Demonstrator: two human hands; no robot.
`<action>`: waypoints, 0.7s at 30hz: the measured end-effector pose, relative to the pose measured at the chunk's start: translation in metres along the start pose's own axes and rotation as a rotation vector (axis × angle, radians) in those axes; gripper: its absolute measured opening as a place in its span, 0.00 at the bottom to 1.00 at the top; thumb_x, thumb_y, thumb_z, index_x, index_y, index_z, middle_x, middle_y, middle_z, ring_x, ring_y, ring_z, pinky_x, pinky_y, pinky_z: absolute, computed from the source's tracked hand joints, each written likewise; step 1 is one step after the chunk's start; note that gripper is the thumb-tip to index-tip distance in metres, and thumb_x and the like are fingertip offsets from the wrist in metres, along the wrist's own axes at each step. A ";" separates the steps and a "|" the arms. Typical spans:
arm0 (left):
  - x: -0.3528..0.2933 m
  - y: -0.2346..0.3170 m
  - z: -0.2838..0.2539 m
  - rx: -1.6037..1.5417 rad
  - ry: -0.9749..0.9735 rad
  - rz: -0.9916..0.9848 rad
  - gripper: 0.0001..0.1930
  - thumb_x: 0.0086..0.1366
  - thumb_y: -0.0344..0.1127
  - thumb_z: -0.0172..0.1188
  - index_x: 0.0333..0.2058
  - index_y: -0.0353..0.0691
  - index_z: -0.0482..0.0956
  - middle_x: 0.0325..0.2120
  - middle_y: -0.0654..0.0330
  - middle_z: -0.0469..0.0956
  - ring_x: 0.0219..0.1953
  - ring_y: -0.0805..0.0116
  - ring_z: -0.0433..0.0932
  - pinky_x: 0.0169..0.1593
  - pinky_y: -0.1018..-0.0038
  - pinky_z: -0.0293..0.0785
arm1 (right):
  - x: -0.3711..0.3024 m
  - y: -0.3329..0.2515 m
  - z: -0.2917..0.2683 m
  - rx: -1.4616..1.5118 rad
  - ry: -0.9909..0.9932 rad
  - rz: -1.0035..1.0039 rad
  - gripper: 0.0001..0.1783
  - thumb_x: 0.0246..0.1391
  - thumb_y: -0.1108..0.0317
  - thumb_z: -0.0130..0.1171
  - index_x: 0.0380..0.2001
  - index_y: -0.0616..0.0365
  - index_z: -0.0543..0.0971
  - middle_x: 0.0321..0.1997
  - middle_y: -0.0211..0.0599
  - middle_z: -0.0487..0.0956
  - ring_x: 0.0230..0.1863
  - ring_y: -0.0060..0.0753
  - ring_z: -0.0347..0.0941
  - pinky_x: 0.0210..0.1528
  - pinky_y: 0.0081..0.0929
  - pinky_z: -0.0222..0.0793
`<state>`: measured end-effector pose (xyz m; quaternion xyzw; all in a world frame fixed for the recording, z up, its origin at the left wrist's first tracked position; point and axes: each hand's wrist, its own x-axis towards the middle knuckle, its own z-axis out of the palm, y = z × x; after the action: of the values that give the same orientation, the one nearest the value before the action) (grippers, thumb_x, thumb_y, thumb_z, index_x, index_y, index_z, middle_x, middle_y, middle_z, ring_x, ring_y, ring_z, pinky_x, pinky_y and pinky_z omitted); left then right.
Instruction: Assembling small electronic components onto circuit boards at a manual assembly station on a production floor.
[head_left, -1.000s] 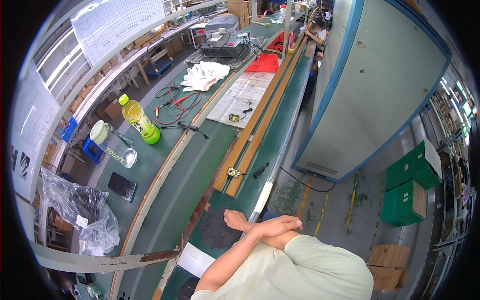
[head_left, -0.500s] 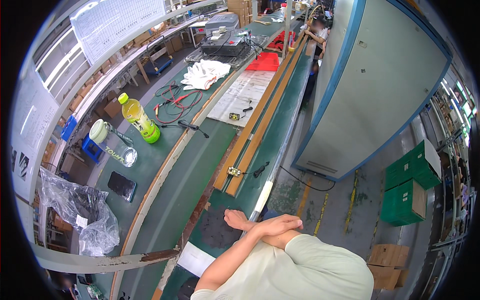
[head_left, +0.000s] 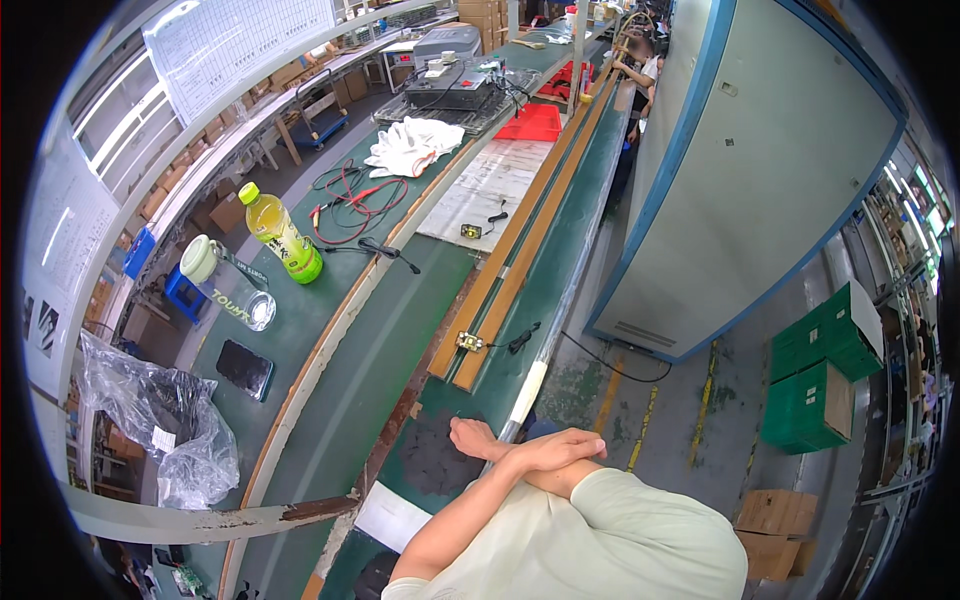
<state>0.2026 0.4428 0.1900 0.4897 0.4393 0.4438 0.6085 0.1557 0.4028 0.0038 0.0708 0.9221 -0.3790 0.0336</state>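
Observation:
My forearms are crossed at the near edge of the green workbench. My left hand (head_left: 560,450) lies flat across my right forearm, fingers stretched out and holding nothing. Beyond the crossing, my right hand (head_left: 470,437) rests with curled fingers by a dark patch (head_left: 437,462) on the bench, and no object shows in it. Just ahead, a small circuit board (head_left: 469,342) with a black cable (head_left: 521,338) sits across two long brown rails (head_left: 505,305). A second small board (head_left: 471,231) lies farther off on a whitish panel (head_left: 475,195).
On the left shelf are a phone (head_left: 245,370), a clear bottle (head_left: 228,285), a green drink bottle (head_left: 282,235), test leads (head_left: 360,205), white gloves (head_left: 412,147) and a plastic bag (head_left: 195,460). A tall grey cabinet (head_left: 750,190) stands right. Another person (head_left: 645,70) works at the far end.

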 end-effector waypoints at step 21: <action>0.003 -0.003 -0.001 0.002 -0.009 -0.013 0.23 0.79 0.50 0.46 0.44 0.33 0.80 0.39 0.58 0.82 0.45 0.68 0.76 0.55 0.71 0.69 | 0.000 -0.004 -0.007 0.032 -0.012 0.004 0.12 0.64 0.65 0.50 0.37 0.63 0.77 0.36 0.58 0.84 0.40 0.64 0.81 0.44 0.58 0.77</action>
<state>0.2025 0.4452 0.1871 0.4896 0.4403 0.4373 0.6126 0.1547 0.4049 0.0120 0.0711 0.9156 -0.3939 0.0386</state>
